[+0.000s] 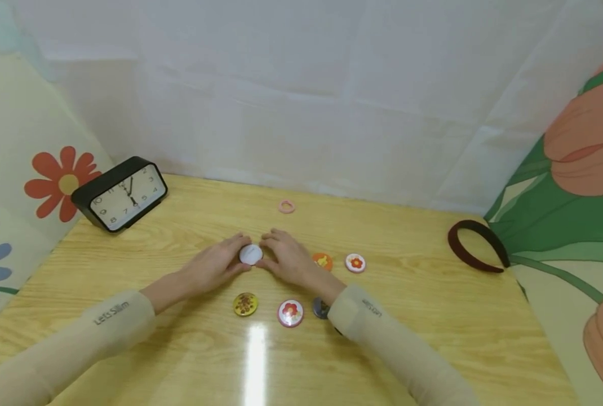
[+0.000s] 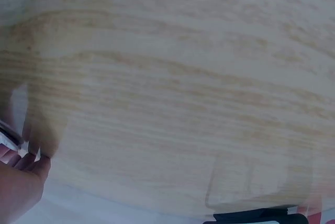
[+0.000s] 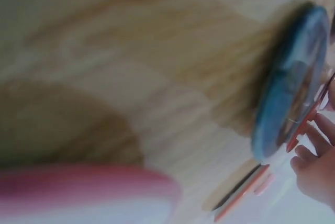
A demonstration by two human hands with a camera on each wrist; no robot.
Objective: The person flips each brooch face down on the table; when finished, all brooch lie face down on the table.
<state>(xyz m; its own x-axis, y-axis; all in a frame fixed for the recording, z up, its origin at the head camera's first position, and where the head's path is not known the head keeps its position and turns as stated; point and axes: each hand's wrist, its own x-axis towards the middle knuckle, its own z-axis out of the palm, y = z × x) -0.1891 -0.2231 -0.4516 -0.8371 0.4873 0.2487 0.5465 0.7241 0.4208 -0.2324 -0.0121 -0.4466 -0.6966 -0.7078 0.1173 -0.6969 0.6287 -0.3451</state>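
Both hands meet over the middle of the table around a small white round badge. My left hand grips its left edge between thumb and fingers, and my right hand pinches it from the right. In the left wrist view, my left hand shows at the lower left corner, with part of a dark-edged white thing at its fingers. At the right edge of the right wrist view is my right hand. Closest to the hands are an orange badge, partly behind the right wrist, and a yellow badge.
A pink-rimmed flower badge and a dark badge, half hidden by the right sleeve, lie in front. Further right is a white flower badge. A pink ring, black clock and dark headband stand farther out.
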